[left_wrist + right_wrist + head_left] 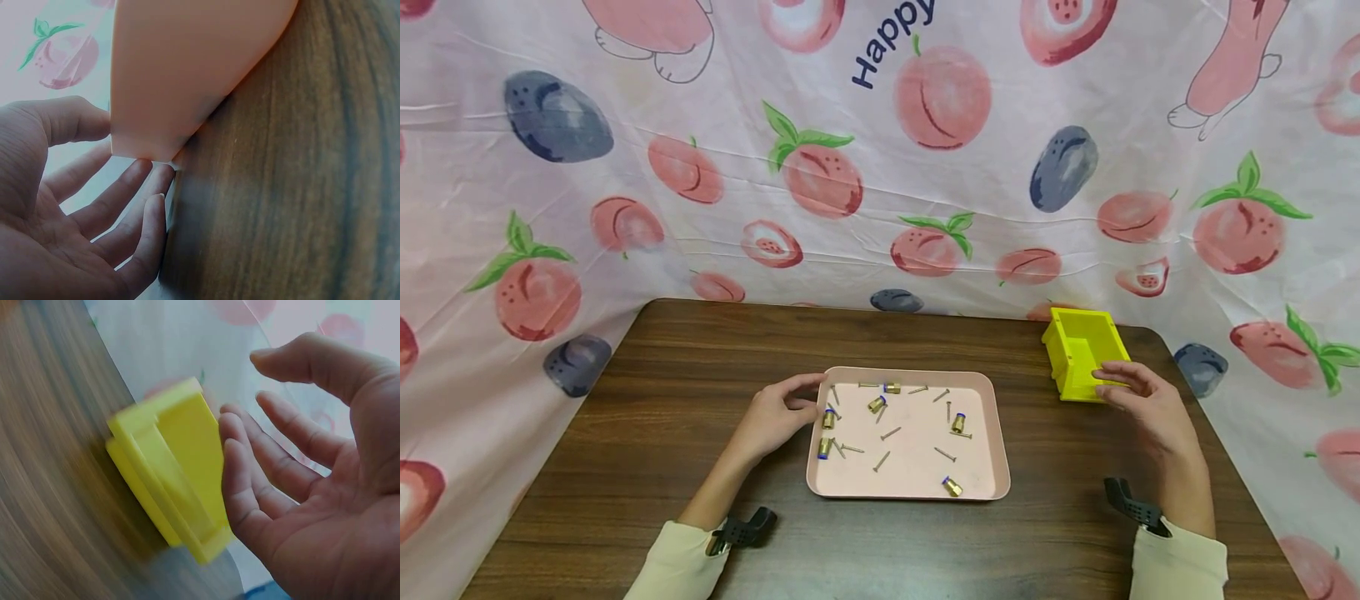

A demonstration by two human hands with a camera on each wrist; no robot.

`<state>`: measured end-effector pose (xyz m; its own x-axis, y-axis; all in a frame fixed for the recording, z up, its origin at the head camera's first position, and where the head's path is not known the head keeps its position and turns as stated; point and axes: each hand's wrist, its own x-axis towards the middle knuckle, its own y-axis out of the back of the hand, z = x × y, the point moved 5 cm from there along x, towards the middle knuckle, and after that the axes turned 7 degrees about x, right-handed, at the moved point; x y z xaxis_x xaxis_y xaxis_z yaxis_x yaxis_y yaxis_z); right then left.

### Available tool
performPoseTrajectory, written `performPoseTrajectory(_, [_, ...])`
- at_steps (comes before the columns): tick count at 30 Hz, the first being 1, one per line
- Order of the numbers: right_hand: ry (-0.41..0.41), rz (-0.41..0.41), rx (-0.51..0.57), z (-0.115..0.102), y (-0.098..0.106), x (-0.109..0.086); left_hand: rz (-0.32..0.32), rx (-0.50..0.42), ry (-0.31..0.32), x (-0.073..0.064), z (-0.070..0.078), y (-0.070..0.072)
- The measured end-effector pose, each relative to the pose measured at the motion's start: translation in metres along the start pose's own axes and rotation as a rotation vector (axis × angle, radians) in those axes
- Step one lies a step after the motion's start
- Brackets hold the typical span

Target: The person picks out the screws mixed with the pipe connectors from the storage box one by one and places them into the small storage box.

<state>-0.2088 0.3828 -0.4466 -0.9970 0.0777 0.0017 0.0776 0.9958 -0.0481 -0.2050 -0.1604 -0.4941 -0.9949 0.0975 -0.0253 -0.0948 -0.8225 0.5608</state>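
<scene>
A shallow pink tray [917, 475] lies on the table, holding several brass push-in fittings [958, 423] with blue ends and several screws [891, 433] scattered about. At its left side is my left hand [778, 417]. The left wrist view shows that hand's thumb [81, 120] against the tray wall [181, 69], other fingers loosely bent by the tray's end. To the right, a yellow plastic bin [1063, 367] stands near the back of the table. My right hand [1153, 412] hovers beside its near right corner, fingers relaxed and apart, holding nothing.
The brown wooden table [700, 350] has a fruit-print cloth [715, 225] hanging behind it and down both sides. Black wrist mounts [748, 527] sit at both cuffs. Table surface lies between the tray and the bin.
</scene>
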Motion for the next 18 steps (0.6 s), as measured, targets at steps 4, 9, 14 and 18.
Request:
performPoseTrajectory(4, [0.018,0.140,0.054,0.001,0.017,-0.003,0.000,-0.010,-0.002,0.000,-0.001,0.000])
performPoseTrajectory(9, [-0.018,0.338,0.106,0.006,0.031,-0.002,0.004,-0.009,-0.005,0.001,-0.001,0.000])
performPoseTrajectory(14, [-0.064,0.507,0.055,0.015,0.039,0.002,0.001,-0.007,-0.013,0.000,0.000,0.000])
performPoseTrajectory(18, [-0.060,0.566,0.017,0.022,0.041,0.009,0.002,-0.012,-0.016,0.000,0.001,0.000])
